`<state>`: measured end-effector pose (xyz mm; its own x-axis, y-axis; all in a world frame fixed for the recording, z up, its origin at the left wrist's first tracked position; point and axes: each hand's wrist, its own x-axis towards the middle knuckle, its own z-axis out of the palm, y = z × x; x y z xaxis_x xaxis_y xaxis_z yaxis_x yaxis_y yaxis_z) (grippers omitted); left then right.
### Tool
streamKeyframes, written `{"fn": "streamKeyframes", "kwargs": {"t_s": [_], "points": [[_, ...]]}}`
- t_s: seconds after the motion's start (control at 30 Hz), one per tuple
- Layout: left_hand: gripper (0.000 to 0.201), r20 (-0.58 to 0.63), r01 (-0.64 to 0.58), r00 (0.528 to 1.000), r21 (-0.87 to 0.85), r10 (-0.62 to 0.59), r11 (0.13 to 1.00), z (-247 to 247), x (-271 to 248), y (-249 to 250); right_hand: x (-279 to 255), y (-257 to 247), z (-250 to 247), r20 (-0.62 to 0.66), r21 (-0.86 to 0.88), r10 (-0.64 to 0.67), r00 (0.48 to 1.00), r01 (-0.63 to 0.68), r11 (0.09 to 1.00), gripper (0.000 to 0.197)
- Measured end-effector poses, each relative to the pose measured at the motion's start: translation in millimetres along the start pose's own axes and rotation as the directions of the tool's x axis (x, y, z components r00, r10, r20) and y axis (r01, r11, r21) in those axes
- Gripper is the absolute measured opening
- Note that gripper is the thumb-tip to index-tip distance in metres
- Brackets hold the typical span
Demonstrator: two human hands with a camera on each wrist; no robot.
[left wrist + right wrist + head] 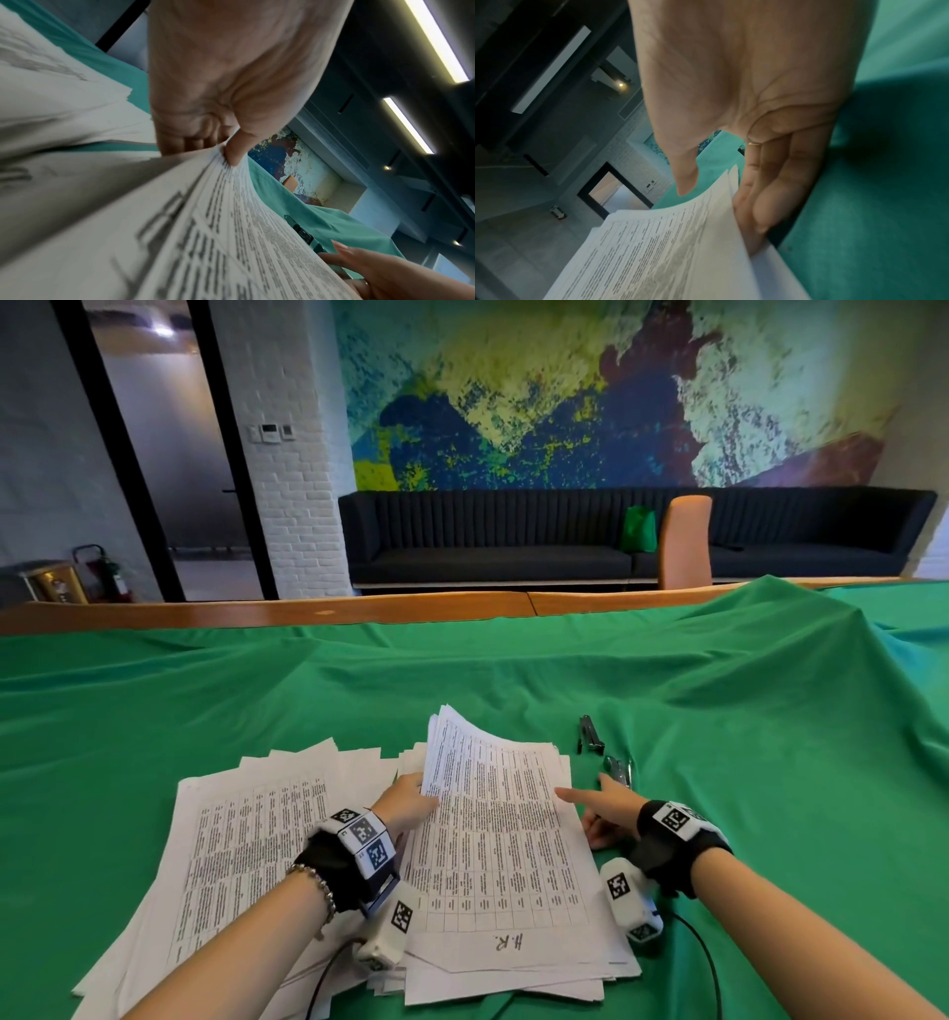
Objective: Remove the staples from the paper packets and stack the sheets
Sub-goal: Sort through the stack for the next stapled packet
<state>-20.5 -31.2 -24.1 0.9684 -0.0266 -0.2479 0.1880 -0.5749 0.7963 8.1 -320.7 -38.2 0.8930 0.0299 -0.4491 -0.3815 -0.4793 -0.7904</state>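
- Head view: a person's two bare hands work over a table draped in a green cloth (pixel 667 690), with printed paper spread in front of them
- A paper packet (pixel 493 839) of printed table sheets lies on top of a thick right-hand pile, its long axis running away from the person, from the near edge by the forearms to the far edge
- Left hand (pixel 408 803) sits at the packet's left edge, towards the far end; the left wrist view shows the thumb (pixel 235 148) on top and the other fingers beneath, pinching a fanned bundle of sheets and lifting that far left corner off the pile
- Right hand (pixel 606 809) is at the packet's right edge, roughly level with the left; the right wrist view shows the fingers (pixel 765 192) straight and lying along the sheets' edge, and the thumb (pixel 685 174) spread apart above the top sheet, so it steadies rather than clamps
- A loose stack (pixel 241 839) of similar sheets, fanned and untidy, lies to the left, just beside the packet's pile and partly under the left forearm
- Two small dark and metallic tools (pixel 590 737) lie on the cloth beyond the right hand, near the packet's far right corner; the right hand is plainly the nearer one to them
- No staple can be made out; the print is too small and blurred
- Judgement: the packet is held at both sides, and the loose stack lies leftwards
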Motion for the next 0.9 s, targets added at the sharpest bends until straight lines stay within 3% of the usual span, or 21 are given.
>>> {"fn": "streamKeyframes", "kwargs": {"t_s": [0.23, 0.37, 0.43, 0.5, 0.57, 0.7, 0.77, 0.87, 0.9], "points": [[0.029, -0.060, 0.013, 0.998, -0.271, -0.031, 0.962, -0.1, 5.8, -6.2, -2.7, -11.9, 1.6, 0.003, -0.227, -0.057, 0.998, 0.056, 0.972, 0.061], [0.024, -0.161, -0.096, 0.986, -0.324, 0.045, 0.941, 1.2, 5.5, -4.1, 2.7, -13.1, -1.1, -0.046, -0.267, -0.113, 0.992, 0.097, 0.959, 0.053], [0.021, -0.187, -0.138, 0.980, -0.362, 0.074, 0.922, 0.9, 5.1, -1.0, 4.1, -11.8, -5.0, -0.072, -0.186, -0.134, 0.988, 0.119, 0.975, 0.048], [0.018, -0.197, -0.169, 0.976, -0.416, 0.093, 0.893, 0.0, 4.7, 3.9, 5.0, -9.2, -9.4, -0.046, -0.032, -0.131, 0.990, 0.130, 0.991, 0.049], [0.017, -0.197, -0.175, 0.976, -0.485, 0.088, 0.857, -1.2, 3.6, 8.4, 1.3, -7.4, -12.6, -0.011, 0.095, -0.134, 0.991, 0.134, 0.986, 0.064], [0.021, -0.213, -0.183, 0.974, -0.560, 0.074, 0.808, -1.4, 3.6, 13.1, -3.0, -7.3, -15.8, -0.024, 0.157, -0.187, 0.982, 0.188, 0.969, 0.099], [0.021, -0.230, -0.193, 0.971, -0.592, 0.065, 0.783, -0.5, 3.5, 14.0, -5.4, -8.3, -14.8, -0.011, 0.203, -0.191, 0.981, 0.189, 0.961, 0.090], [0.018, -0.247, -0.206, 0.967, -0.626, 0.060, 0.752, 0.2, 0.6, 16.9, -9.3, -8.0, -13.4, 0.011, 0.240, -0.184, 0.983, 0.176, 0.955, 0.094], [0.019, -0.257, -0.215, 0.964, -0.630, 0.061, 0.746, 0.2, 0.1, 17.4, -11.6, -8.9, -12.0, 0.011, 0.252, -0.188, 0.982, 0.179, 0.951, 0.086]]}}
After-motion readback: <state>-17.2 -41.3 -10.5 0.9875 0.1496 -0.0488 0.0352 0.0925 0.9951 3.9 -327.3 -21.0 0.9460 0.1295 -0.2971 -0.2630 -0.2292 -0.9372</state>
